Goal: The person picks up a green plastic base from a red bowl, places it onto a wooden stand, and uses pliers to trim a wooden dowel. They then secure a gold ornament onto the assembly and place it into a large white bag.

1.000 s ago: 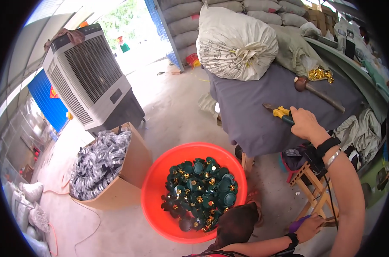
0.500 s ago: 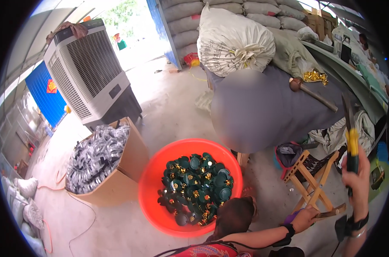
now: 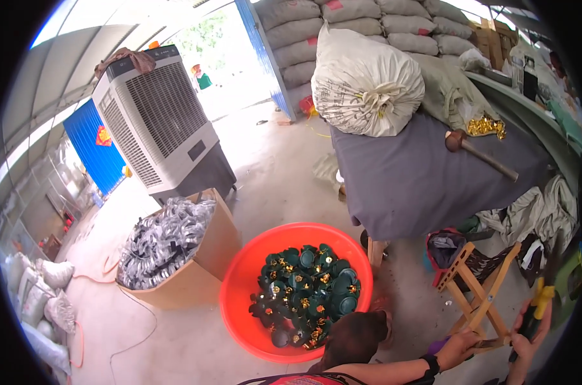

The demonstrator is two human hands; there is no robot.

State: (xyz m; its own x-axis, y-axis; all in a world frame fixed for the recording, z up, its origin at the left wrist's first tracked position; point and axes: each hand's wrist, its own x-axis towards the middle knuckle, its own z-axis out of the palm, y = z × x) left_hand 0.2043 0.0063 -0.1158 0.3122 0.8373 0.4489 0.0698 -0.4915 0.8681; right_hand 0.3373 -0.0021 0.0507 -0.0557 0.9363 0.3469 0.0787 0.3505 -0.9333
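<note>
A folding wooden stool frame (image 3: 475, 292) with crossed legs stands at the lower right. My left hand (image 3: 459, 350) is closed round its near wooden rail. Beside that rail, my right hand (image 3: 532, 326) grips a hand tool (image 3: 542, 298) with a black and yellow handle and a long dark metal end pointing up. Its exact kind is unclear. To the left of my knee, an orange-red basin (image 3: 233, 295) holds many dark green round pieces (image 3: 297, 289) with gold-coloured fittings.
A cardboard box (image 3: 215, 247) full of silvery strips stands left of the basin, with an air cooler (image 3: 156, 122) behind. A grey-covered table (image 3: 406, 173) bears a white sack (image 3: 368, 83) and a mallet (image 3: 480, 154). A cable (image 3: 153, 321) crosses the floor.
My right hand has lowered with the tool, bringing it closer to the stool's rail. My left hand stays on the stool. The whole view has shifted slightly, with the surroundings lower and farther right.
</note>
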